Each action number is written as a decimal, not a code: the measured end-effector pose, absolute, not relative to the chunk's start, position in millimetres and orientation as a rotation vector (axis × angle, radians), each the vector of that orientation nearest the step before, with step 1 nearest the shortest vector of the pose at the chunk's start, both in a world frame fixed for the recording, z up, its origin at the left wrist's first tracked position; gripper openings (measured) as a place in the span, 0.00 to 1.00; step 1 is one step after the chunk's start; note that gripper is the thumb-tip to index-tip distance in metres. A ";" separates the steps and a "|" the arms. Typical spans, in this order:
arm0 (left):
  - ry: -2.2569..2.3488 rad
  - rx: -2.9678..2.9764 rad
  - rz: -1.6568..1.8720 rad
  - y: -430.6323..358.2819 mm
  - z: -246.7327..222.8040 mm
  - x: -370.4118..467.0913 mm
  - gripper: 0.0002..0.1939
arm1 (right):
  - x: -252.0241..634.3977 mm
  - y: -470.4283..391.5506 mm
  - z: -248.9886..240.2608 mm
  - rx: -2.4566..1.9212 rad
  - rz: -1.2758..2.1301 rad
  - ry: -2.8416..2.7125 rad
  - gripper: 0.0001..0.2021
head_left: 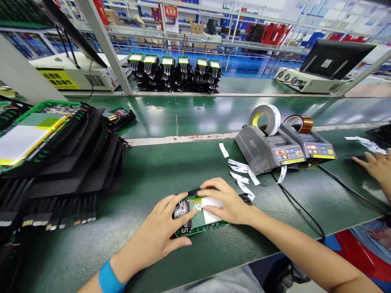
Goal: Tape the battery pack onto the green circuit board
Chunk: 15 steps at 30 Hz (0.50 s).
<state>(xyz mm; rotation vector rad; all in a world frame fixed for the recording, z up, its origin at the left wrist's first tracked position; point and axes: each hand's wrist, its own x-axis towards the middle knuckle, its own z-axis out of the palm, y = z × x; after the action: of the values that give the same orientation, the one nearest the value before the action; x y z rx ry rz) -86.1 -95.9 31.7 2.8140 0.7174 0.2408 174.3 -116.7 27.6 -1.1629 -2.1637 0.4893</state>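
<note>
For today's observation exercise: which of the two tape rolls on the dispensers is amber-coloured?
The tape roll on the right dispenser; it is translucent amber, while the left roll is grey-white.

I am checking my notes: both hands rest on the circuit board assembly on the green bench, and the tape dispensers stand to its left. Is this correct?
Not quite. In the head view the tape dispensers stand to the right of the circuit board assembly, not the left. Left hand and right hand do rest on it.

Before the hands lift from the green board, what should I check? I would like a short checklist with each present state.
1. Left hand steadies the green board: ok.
2. Right hand presses on the board's top: ok.
3. Board lies flat on the green table: ok.
4. Cut tape strips lie beside the right hand: ok.
5. Tape under the right hand fully stuck: cannot tell.
6. Tape dispenser cable clear of the board: ok.
</note>
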 end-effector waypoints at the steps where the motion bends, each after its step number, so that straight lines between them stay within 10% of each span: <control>1: 0.740 2.806 0.256 -97.8 32.0 -83.9 0.33 | 175.9 -113.8 31.8 -1.240 0.530 -2.192 0.23; 5: 0.882 2.789 0.271 -107.0 26.3 -69.0 0.52 | 177.9 -101.7 45.8 -1.431 0.683 -2.436 0.44; 15: 0.970 2.842 0.461 -102.7 8.6 -62.4 0.44 | 160.7 -54.9 52.5 -1.464 0.832 -2.763 0.40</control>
<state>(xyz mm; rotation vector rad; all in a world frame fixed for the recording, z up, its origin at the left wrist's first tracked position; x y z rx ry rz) -62.4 -102.7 8.6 2.8424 0.9701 0.4614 160.7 -54.9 52.5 -1.4639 -2.7629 0.8325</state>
